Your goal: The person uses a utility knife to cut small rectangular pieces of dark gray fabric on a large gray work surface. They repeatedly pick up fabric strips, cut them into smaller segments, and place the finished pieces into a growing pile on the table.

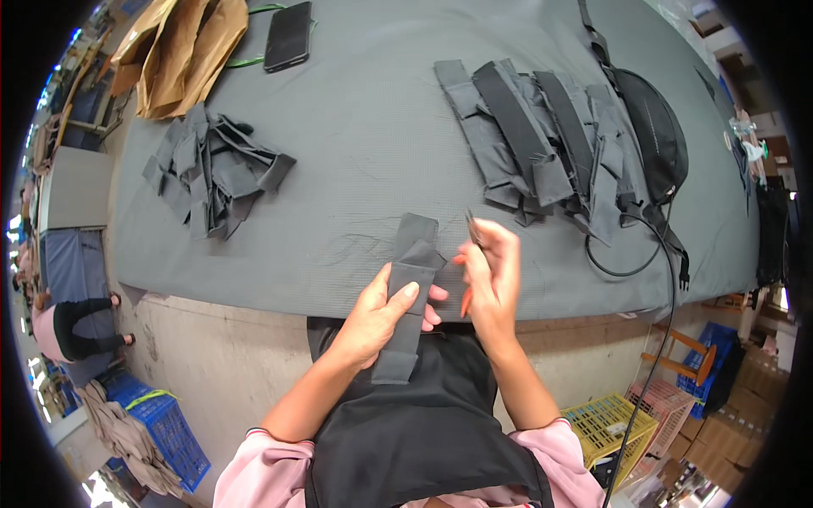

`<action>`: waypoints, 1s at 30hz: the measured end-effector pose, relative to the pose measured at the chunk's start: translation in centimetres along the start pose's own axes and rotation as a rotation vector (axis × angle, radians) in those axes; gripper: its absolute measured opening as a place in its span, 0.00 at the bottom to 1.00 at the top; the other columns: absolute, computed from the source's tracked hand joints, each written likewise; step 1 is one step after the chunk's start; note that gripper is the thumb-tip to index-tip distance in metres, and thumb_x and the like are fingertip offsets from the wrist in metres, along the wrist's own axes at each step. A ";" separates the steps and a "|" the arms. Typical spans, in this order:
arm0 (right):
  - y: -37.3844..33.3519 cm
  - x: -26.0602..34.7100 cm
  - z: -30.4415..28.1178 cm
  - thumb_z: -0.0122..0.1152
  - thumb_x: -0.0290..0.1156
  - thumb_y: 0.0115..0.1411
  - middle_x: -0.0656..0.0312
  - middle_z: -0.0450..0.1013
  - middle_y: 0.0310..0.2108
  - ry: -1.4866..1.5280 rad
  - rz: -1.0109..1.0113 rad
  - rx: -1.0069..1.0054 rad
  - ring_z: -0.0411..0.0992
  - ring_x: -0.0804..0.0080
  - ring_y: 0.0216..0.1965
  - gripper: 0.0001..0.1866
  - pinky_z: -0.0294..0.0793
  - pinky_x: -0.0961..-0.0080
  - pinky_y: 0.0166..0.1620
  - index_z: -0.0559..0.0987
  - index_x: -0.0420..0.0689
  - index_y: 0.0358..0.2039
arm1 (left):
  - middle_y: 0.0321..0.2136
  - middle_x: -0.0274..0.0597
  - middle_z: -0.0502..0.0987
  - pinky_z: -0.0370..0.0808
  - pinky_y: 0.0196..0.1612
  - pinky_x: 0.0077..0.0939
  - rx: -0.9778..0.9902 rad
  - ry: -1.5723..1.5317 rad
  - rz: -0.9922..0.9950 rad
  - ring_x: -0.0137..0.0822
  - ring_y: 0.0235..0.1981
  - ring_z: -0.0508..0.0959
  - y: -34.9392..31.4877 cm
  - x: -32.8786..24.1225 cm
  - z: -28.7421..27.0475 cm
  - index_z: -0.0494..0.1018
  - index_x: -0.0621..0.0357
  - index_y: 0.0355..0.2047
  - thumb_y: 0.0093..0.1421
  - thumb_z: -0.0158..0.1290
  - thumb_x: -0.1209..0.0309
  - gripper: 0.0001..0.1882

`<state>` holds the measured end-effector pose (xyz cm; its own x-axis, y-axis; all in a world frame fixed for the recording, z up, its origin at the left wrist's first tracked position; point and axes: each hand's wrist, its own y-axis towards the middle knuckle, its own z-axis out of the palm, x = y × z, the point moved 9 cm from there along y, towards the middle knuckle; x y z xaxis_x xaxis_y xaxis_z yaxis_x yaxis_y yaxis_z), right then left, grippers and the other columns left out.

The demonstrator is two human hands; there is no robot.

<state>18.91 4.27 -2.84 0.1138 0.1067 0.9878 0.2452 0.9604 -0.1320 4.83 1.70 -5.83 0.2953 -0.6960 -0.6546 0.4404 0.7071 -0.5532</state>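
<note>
My left hand [373,313] grips a dark grey fabric strip [413,292] over the table's near edge, thumb on top and fingertips showing beyond its right side. The strip is sewn from folded pieces, and its lower end hangs past my palm. Just to the right, my right hand [493,275] is closed around small scissors [472,229] with dark blades pointing away from me and orange handles, partly hidden and slightly blurred. The blades are apart from the strip. Loose dark threads [360,245] lie on the cloth beside it.
Similar strips form a tangled pile [216,173] at the left and a row [525,135] at the right. A black waist bag [652,127] and black cable [631,273] lie beyond. Far left are a brown paper bag [182,59] and phone [289,36]. Crates [610,423] stand below.
</note>
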 end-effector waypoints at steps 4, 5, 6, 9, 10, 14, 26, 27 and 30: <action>-2.7 4.5 0.6 0.65 0.22 0.49 0.59 0.68 0.34 -0.669 -0.465 0.135 0.69 0.73 0.23 0.14 0.71 0.78 0.32 0.77 0.40 0.39 | 0.37 0.46 0.75 0.77 0.37 0.25 -0.009 -0.015 0.015 0.31 0.31 0.77 0.1 -0.1 -0.4 0.52 0.67 0.58 0.66 0.45 0.70 0.24; -3.1 4.2 0.9 0.66 0.23 0.47 0.61 0.69 0.31 -0.716 -0.552 0.163 0.70 0.71 0.23 0.16 0.70 0.76 0.27 0.77 0.42 0.39 | 0.37 0.46 0.75 0.77 0.37 0.26 -0.013 -0.018 0.009 0.31 0.30 0.76 0.1 0.0 -0.4 0.49 0.69 0.59 0.66 0.45 0.71 0.26; -3.1 3.9 1.0 0.66 0.23 0.47 0.61 0.69 0.30 -0.713 -0.542 0.154 0.70 0.70 0.23 0.16 0.69 0.75 0.27 0.77 0.42 0.38 | 0.36 0.46 0.74 0.77 0.37 0.26 -0.018 -0.017 0.005 0.32 0.30 0.76 0.1 0.0 -0.3 0.46 0.71 0.60 0.65 0.46 0.71 0.29; -3.2 4.3 1.6 0.66 0.23 0.45 0.62 0.69 0.27 -0.765 -0.620 0.155 0.70 0.68 0.23 0.16 0.68 0.74 0.26 0.78 0.43 0.38 | 0.36 0.46 0.74 0.77 0.36 0.27 -0.017 -0.030 0.018 0.32 0.30 0.76 0.1 0.1 -0.1 0.37 0.75 0.62 0.65 0.46 0.73 0.36; -3.3 4.6 1.9 0.66 0.23 0.45 0.63 0.69 0.26 -0.791 -0.666 0.160 0.70 0.68 0.23 0.16 0.68 0.74 0.26 0.78 0.43 0.37 | 0.35 0.46 0.74 0.77 0.36 0.27 -0.014 -0.037 0.029 0.33 0.30 0.76 0.1 0.0 -0.1 0.34 0.76 0.62 0.64 0.47 0.73 0.38; -3.3 4.8 1.9 0.66 0.22 0.45 0.63 0.69 0.25 -0.787 -0.679 0.150 0.70 0.68 0.23 0.16 0.67 0.73 0.26 0.78 0.42 0.37 | 0.34 0.46 0.75 0.77 0.34 0.26 -0.003 -0.035 0.040 0.33 0.29 0.76 -0.1 -0.6 0.0 0.48 0.70 0.58 0.64 0.47 0.72 0.28; -3.5 5.3 1.9 0.66 0.23 0.45 0.65 0.70 0.25 -0.747 -0.712 0.166 0.68 0.71 0.22 0.14 0.63 0.75 0.24 0.79 0.43 0.36 | 0.34 0.45 0.74 0.77 0.33 0.25 0.015 0.022 0.054 0.31 0.28 0.76 -0.2 -0.6 0.2 0.53 0.66 0.57 0.65 0.46 0.72 0.23; -3.3 5.5 2.3 0.66 0.23 0.45 0.65 0.70 0.25 -0.764 -0.725 0.167 0.68 0.71 0.21 0.14 0.63 0.75 0.24 0.79 0.43 0.36 | 0.34 0.45 0.74 0.77 0.33 0.25 0.010 0.036 0.060 0.31 0.29 0.76 -0.2 -0.4 0.2 0.52 0.66 0.58 0.65 0.46 0.71 0.24; -3.3 5.2 2.8 0.66 0.23 0.45 0.65 0.70 0.26 -0.798 -0.746 0.188 0.67 0.71 0.21 0.15 0.62 0.75 0.24 0.79 0.44 0.36 | 0.34 0.45 0.74 0.77 0.33 0.25 0.025 0.083 0.077 0.31 0.29 0.76 -0.1 -0.3 0.2 0.46 0.66 0.62 0.65 0.45 0.71 0.29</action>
<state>16.00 2.34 2.95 -0.6710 -0.4446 0.5934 -0.1638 0.8694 0.4661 4.91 1.83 -5.47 0.2586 -0.6264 -0.7354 0.4402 0.7540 -0.4875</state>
